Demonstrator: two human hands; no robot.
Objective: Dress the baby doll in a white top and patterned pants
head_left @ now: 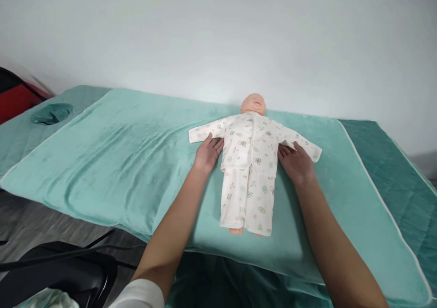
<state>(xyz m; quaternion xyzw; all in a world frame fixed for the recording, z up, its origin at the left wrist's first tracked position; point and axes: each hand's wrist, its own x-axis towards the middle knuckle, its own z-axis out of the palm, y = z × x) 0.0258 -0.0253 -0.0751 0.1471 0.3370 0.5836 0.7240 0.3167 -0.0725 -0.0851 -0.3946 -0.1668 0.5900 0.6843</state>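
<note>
A baby doll [253,104] lies on its back on a green bed, its head toward the wall. It wears a white printed top [251,141] with long sleeves spread to both sides, and matching trousers [248,198]. The toes of one foot [236,231] show below a trouser leg. My left hand [208,154] rests palm up, fingers apart, under the sleeve on the left and beside the doll's body. On the other side, my right hand [296,161] is in a like pose below the other sleeve, its fingertips at the doll's side. Neither hand grips anything.
A light green cover [112,162] lies over a darker quilted bed cover [392,162]. The bed has a face hole [52,113] at its left end. A white wall [205,43] stands behind. At the lower left is a black chair [64,271] with cloth on it.
</note>
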